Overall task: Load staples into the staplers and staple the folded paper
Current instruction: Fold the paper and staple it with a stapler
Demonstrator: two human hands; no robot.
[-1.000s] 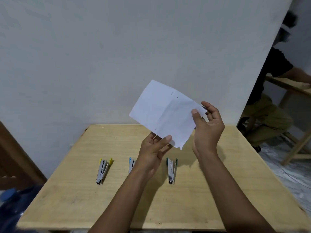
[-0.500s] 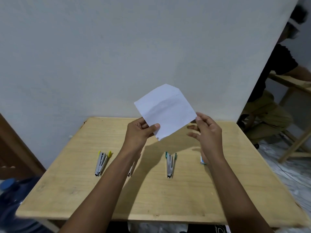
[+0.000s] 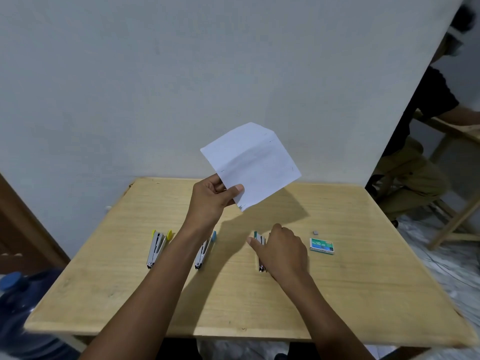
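Above table (image 3: 363, 287), left hand (image 3: 211, 201); paper (image 3: 253, 162) aloft

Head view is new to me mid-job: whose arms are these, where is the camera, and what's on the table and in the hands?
No machine here: these are a person's two bare arms, filmed by a wide-angle camera worn on their head, looking forward and down. The left hand pinches a folded white paper above the wooden table. The right hand lies over the green-tipped stapler; whether it grips it is hidden. Also on the table: a yellow-tipped stapler, a blue-tipped stapler, a staple box and a small grey piece beside it. Another person sits off to the right.
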